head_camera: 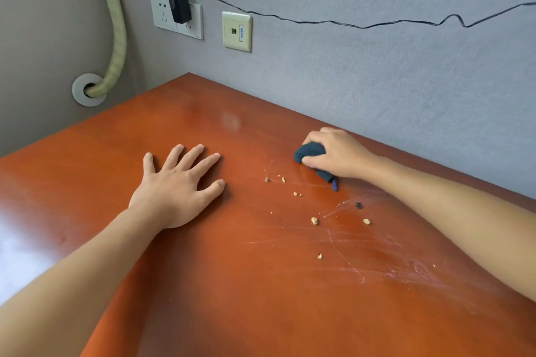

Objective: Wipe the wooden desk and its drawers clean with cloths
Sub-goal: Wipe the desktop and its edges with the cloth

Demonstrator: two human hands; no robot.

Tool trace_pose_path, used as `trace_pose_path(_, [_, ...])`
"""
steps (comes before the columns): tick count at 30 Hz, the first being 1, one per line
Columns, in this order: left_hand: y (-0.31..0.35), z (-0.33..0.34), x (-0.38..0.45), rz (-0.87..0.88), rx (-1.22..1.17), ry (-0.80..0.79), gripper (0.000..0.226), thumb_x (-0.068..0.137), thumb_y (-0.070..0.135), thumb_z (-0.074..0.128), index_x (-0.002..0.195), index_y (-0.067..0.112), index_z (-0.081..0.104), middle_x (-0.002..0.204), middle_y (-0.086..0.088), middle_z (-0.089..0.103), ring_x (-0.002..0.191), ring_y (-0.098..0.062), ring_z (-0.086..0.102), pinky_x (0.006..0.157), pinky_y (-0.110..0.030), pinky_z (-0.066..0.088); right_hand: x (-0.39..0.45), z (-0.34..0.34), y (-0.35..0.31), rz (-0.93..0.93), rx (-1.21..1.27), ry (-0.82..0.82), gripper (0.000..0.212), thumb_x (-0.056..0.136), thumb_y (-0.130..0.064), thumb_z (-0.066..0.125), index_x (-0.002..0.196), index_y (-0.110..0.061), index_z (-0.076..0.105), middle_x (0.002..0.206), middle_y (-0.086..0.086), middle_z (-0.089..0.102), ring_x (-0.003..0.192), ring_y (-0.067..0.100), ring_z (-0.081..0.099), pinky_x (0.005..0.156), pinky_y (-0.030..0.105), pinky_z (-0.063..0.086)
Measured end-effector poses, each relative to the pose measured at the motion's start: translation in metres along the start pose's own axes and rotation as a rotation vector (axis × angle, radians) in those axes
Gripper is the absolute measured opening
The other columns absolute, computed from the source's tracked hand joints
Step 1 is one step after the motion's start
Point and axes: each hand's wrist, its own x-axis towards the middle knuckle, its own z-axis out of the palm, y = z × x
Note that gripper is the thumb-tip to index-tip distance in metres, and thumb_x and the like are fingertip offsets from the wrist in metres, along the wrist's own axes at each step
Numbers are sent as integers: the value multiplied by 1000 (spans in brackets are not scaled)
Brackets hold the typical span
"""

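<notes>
Head view: wiping the counter [203, 284] top.
Right hand [339, 155] clutches a balled dark cloth [309, 152]; left hand [177, 182] lies flat, fingers spread. Crumbs [314, 221] probably need sweeping next.

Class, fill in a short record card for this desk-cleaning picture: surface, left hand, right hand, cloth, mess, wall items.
surface: wooden desk, glossy reddish top, pale scratch marks on the right part
left hand: flat on the desk, fingers spread, holding nothing
right hand: grips the cloth near the wall
cloth: dark blue, bunched up, touching the desk
mess: crumbs scattered near the cloth
wall items: power adapter plugged into a socket, data port, hose
</notes>
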Motion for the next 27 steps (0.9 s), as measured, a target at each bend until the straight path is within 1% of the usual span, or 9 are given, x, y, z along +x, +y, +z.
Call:
trace_pose_path(2, [0,0,0,5,4,5,79,88,84,0,161,53,-1,173,16,-2,160,-18,-5,123,-62,-1,13,-10,24,146,-62,87,16,87,-36,70,98,-24,68,97,0,62,88,18,61,70,34,49])
trace_pose_path(5, [-1,0,1,3,5,7,78,89,83,2,161,53,0,173,16,-1,160,-18,-4,123,-62,0,30,-12,40,324,-111,165,17,88,-28,66,87,-13,60,95,8,62,91,29,61,58,32,38])
trace_pose_path(7, [-1,-1,1,0,7,5,76,91,83,4,161,53,0,173,16,-1,160,-18,-4,122,-62,0,32,-7,23,296,-103,155,14,89,-29,66,91,-16,63,102,8,61,96,29,60,60,30,36])
trace_pose_path(10, [0,-2,0,-1,4,7,76,92,82,5,161,53,1,173,15,-1,160,-18,-4,122,-62,-1,16,12,-22,91,-3,121,27,89,-35,71,113,-26,70,106,1,57,97,21,58,74,32,44])
trace_pose_path(13, [0,-2,0,-1,4,6,75,92,82,5,161,53,1,173,15,-1,160,-18,-4,123,-62,-1,-7,23,-47,-78,107,20,27,88,-37,73,115,-35,70,100,-7,54,91,11,55,76,29,47])
trace_pose_path(15, [0,-3,0,-3,0,2,75,92,81,6,161,52,1,173,15,-1,160,-18,-5,123,-62,-2,-2,16,-37,-59,133,-8,26,86,-40,76,112,-38,71,101,-8,56,92,8,56,78,28,48])
trace_pose_path(21, [1,-3,-1,0,-11,2,74,94,81,8,161,52,2,173,15,-1,160,-19,-6,123,-63,-4,51,7,-9,236,72,134,22,84,-31,74,105,-28,72,106,1,66,97,22,64,81,40,56])
trace_pose_path(24, [1,-2,-1,5,-11,5,74,93,81,7,161,52,2,173,14,0,160,-19,-5,123,-63,-4,63,16,-35,162,88,111,26,86,-32,76,112,-30,71,112,0,61,104,22,61,83,38,52])
trace_pose_path(27, [1,-3,0,5,-8,1,74,94,80,8,161,52,1,173,15,-1,160,-19,-5,123,-63,-4,49,28,-70,-29,66,57,31,88,-34,75,119,-34,69,105,-5,54,98,16,55,77,31,40])
